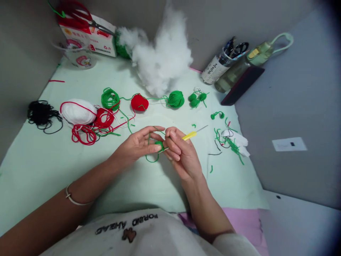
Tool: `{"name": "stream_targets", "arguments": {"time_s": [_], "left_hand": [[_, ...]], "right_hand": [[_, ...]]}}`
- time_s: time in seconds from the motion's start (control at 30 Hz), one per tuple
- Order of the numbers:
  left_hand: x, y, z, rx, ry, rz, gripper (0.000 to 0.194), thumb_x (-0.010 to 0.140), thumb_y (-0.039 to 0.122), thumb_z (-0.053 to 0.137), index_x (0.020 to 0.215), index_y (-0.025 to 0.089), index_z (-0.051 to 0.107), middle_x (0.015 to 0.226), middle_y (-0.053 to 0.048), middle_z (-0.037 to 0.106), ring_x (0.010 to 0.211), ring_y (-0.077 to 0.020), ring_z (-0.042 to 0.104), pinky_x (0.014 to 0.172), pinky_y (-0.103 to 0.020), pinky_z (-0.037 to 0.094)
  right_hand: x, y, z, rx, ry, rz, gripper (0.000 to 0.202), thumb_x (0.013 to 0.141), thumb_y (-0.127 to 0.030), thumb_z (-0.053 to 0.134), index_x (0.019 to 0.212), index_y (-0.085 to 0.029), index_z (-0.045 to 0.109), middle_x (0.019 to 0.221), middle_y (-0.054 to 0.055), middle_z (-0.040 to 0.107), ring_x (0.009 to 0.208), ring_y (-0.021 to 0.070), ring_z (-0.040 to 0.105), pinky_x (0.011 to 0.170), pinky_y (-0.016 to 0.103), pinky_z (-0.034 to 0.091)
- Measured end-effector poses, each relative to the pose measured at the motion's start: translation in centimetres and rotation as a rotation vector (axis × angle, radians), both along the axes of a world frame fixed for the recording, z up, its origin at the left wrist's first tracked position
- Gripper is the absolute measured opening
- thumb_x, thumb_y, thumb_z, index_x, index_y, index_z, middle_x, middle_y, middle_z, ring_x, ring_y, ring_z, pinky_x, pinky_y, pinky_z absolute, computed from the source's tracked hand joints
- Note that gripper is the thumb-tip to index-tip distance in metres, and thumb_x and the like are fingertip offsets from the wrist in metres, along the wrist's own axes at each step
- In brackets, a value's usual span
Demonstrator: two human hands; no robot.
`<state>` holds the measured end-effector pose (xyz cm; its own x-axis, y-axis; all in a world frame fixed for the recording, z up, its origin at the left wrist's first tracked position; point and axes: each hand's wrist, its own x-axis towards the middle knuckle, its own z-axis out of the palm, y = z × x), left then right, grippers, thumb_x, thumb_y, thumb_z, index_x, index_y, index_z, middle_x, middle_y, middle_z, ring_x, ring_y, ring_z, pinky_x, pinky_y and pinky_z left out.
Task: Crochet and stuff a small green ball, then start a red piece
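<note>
My left hand (144,141) pinches a small piece of green crochet work (159,145) between thumb and fingers, and green yarn runs over its raised index finger. In my right hand (182,151) is a crochet hook (189,135) with a yellow handle, its thin metal end pointing left at the green piece. A loop of green yarn (152,161) hangs below the left fingers. From the left hand the working strand leads up toward a loose green yarn coil (110,99). The exact stitch at the hook tip is too small to make out.
A red yarn ball (140,102), green yarn ball (176,99), white yarn ball (78,111) and black yarn (41,113) lie beyond my hands. White stuffing (162,53) is piled behind. Right are small green pieces (196,99), yarn scraps (231,142), a pen cup (215,69) and a bottle (229,78).
</note>
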<state>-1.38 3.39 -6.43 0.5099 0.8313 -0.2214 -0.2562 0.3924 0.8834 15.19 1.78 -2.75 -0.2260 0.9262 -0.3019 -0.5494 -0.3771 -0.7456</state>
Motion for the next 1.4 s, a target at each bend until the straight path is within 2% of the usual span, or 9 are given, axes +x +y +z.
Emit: {"name": "stream_targets", "arguments": {"time_s": [0.13, 0.4, 0.6, 0.8, 0.93, 1.07, 1.17, 1.27, 1.4], "left_hand": [[-0.2, -0.4, 0.8, 0.037, 0.012, 0.034, 0.048, 0.086, 0.030, 0.079, 0.132, 0.026, 0.064, 0.106, -0.003, 0.069, 0.101, -0.0184, 0.065, 0.090, -0.030, 0.050], [-0.6, -0.6, 1.9, 0.006, -0.018, 0.054, 0.051, 0.088, 0.031, 0.077, 0.136, 0.025, 0.060, 0.110, -0.004, 0.067, 0.102, -0.0202, 0.066, 0.089, -0.031, 0.050], [-0.1, -0.7, 1.9, -0.021, -0.031, 0.013, 0.058, 0.088, 0.032, 0.077, 0.141, 0.022, 0.057, 0.104, -0.006, 0.074, 0.096, -0.0213, 0.069, 0.087, -0.033, 0.050], [0.5, -1.0, 2.2, -0.077, -0.025, 0.070, 0.068, 0.085, 0.034, 0.080, 0.146, 0.023, 0.052, 0.107, -0.005, 0.073, 0.095, -0.0202, 0.070, 0.082, -0.030, 0.052], [0.6, -1.0, 2.4, -0.121, -0.056, 0.139, 0.080, 0.083, 0.035, 0.082, 0.152, 0.022, 0.043, 0.098, -0.002, 0.072, 0.078, -0.0159, 0.069, 0.073, -0.027, 0.054], [0.8, -1.1, 2.5, -0.153, -0.079, 0.266, 0.088, 0.075, 0.034, 0.088, 0.149, 0.017, 0.044, 0.090, 0.000, 0.072, 0.079, -0.0138, 0.068, 0.072, -0.022, 0.052], [0.9, -1.4, 2.6, -0.200, -0.090, 0.331, 0.084, 0.071, 0.031, 0.091, 0.142, 0.019, 0.047, 0.091, 0.002, 0.070, 0.081, -0.0127, 0.068, 0.074, -0.021, 0.053], [0.6, -1.5, 2.7, -0.216, -0.064, 0.295, 0.066, 0.078, 0.031, 0.085, 0.135, 0.021, 0.055, 0.098, -0.001, 0.071, 0.087, -0.0146, 0.070, 0.077, -0.023, 0.054], [-1.2, -0.4, 2.8, -0.075, 0.048, 0.323, 0.057, 0.082, 0.028, 0.081, 0.135, 0.022, 0.060, 0.113, -0.005, 0.072, 0.111, -0.0219, 0.069, 0.101, -0.034, 0.052]], "right_hand": [[0.0, 0.0, 0.3, 0.000, 0.044, -0.017, 0.015, 0.094, -0.028, 0.069, 0.084, -0.018, 0.063, 0.051, -0.013, 0.028, 0.043, 0.0032, 0.015, 0.041, 0.013, 0.020], [0.1, -0.1, 0.6, 0.071, 0.115, -0.022, 0.012, 0.090, -0.027, 0.060, 0.090, -0.018, 0.068, 0.057, -0.008, 0.040, 0.048, 0.0063, 0.033, 0.051, 0.018, 0.033], [0.3, -0.9, 0.8, 0.228, -0.229, -0.059, 0.015, 0.093, -0.034, 0.061, 0.089, -0.021, 0.068, 0.059, -0.003, 0.059, 0.050, 0.0102, 0.040, 0.051, 0.023, 0.031], [0.6, -1.4, 0.3, 0.383, -0.341, -0.085, 0.017, 0.098, -0.040, 0.062, 0.102, -0.027, 0.073, 0.082, 0.002, 0.074, 0.078, 0.0182, 0.067, 0.075, 0.032, 0.052], [0.6, -1.2, -0.1, 0.489, -0.441, -0.024, 0.022, 0.100, -0.041, 0.061, 0.110, -0.030, 0.076, 0.104, 0.004, 0.078, 0.108, 0.0210, 0.068, 0.094, 0.037, 0.054], [0.0, -1.2, -0.4, 0.596, -0.486, 0.043, 0.019, 0.099, -0.036, 0.063, 0.102, -0.031, 0.081, 0.116, 0.005, 0.078, 0.126, 0.0233, 0.063, 0.112, 0.044, 0.049], [-0.5, -1.3, -0.5, 0.583, -0.516, 0.040, 0.015, 0.096, -0.031, 0.068, 0.103, -0.034, 0.081, 0.119, 0.003, 0.078, 0.123, 0.0223, 0.065, 0.109, 0.043, 0.052], [-0.5, -1.2, -0.5, 0.552, -0.531, 0.004, 0.018, 0.094, -0.026, 0.070, 0.103, -0.036, 0.082, 0.118, 0.002, 0.077, 0.117, 0.0202, 0.068, 0.102, 0.038, 0.056], [0.4, -0.6, -0.4, 0.396, -0.537, -0.136, 0.012, 0.090, -0.026, 0.072, 0.090, -0.030, 0.083, 0.113, 0.004, 0.076, 0.095, 0.0185, 0.071, 0.083, 0.034, 0.061]]}}
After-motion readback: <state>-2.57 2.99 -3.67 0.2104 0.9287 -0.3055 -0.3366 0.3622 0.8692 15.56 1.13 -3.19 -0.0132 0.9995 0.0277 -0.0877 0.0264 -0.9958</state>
